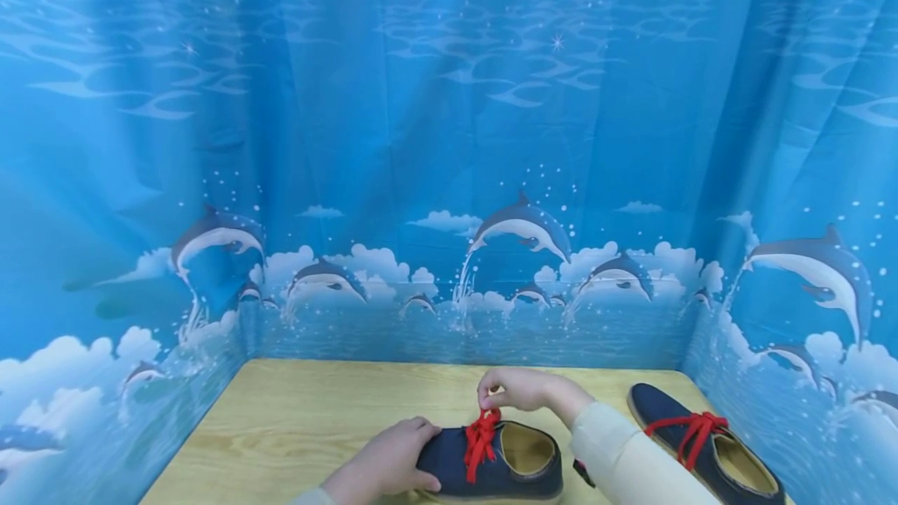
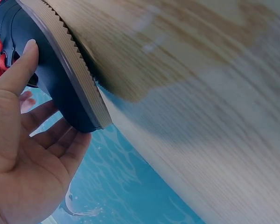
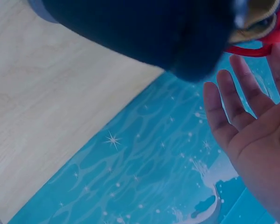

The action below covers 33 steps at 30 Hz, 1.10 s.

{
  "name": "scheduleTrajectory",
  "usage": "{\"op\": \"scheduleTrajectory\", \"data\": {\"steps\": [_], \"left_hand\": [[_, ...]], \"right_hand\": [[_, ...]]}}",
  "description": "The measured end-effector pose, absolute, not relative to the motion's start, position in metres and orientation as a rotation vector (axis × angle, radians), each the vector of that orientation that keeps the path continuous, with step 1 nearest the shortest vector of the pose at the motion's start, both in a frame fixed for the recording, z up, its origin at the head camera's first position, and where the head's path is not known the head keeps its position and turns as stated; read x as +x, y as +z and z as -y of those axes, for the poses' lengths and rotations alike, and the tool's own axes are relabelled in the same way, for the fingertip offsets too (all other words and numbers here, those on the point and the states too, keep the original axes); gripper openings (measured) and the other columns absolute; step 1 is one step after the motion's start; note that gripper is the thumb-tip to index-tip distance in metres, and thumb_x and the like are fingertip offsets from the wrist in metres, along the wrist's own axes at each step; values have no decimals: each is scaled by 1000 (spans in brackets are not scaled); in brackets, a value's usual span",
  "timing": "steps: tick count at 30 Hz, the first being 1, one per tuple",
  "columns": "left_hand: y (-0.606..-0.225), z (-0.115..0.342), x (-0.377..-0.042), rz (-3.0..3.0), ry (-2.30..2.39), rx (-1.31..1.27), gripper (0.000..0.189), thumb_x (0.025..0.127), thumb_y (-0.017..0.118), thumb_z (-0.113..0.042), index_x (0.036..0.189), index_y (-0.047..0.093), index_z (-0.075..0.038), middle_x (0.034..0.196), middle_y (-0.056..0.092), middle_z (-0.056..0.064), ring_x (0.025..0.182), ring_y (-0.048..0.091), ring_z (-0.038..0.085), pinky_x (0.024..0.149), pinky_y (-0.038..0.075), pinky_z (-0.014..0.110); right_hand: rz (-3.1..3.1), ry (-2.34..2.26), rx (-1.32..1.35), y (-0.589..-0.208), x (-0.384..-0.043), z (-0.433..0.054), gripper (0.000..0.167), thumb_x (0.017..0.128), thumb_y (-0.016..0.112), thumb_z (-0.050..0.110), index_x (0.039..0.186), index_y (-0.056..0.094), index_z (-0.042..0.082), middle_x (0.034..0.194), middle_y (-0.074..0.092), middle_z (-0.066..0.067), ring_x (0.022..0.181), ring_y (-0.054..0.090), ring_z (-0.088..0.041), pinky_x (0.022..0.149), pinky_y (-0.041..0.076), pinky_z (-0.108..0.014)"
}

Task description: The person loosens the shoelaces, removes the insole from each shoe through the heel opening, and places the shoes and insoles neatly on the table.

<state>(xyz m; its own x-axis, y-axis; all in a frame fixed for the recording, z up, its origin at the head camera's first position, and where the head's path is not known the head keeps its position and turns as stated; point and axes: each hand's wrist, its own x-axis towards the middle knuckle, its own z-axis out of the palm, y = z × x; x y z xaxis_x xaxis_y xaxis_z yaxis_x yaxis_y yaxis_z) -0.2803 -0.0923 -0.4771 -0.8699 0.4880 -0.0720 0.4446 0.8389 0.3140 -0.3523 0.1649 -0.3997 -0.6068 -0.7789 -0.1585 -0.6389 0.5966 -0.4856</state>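
A navy shoe (image 1: 449,462) with a tan lining stands on the table, its toe toward the left. My left hand (image 1: 393,458) grips the toe; in the left wrist view the thumb (image 2: 25,65) presses the upper and the other fingers go round the far side. Red shoelace (image 1: 480,446) hangs in loops and loose ends over the tongue. Above it my right hand (image 1: 522,390) pinches a piece of the lace between thumb and forefinger. The right wrist view shows the other fingers (image 3: 231,100) spread, with red lace (image 3: 249,51) beside the forefinger.
A second navy shoe (image 1: 662,409) with a tied red lace (image 1: 698,431) lies at the right edge of the wooden table (image 1: 316,396). Blue curtains (image 1: 421,139) printed with dolphins enclose the back and both sides. A dark object (image 1: 584,474) shows below my right sleeve.
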Motion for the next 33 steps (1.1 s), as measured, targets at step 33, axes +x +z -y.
{"op": "scheduleTrajectory", "data": {"steps": [33], "left_hand": [[-474, 90, -277, -2878, 426, 720, 71, 77, 82, -54, 135, 62, -18, 119, 63, -2, 110, 61, 17, 94, 54, 39]], "right_hand": [[-3012, -1007, -929, -370, -367, -168, 12, 104, 56, 19, 99, 67, 17, 103, 61, 2, 93, 59, -15, 78, 54, -35]]}}
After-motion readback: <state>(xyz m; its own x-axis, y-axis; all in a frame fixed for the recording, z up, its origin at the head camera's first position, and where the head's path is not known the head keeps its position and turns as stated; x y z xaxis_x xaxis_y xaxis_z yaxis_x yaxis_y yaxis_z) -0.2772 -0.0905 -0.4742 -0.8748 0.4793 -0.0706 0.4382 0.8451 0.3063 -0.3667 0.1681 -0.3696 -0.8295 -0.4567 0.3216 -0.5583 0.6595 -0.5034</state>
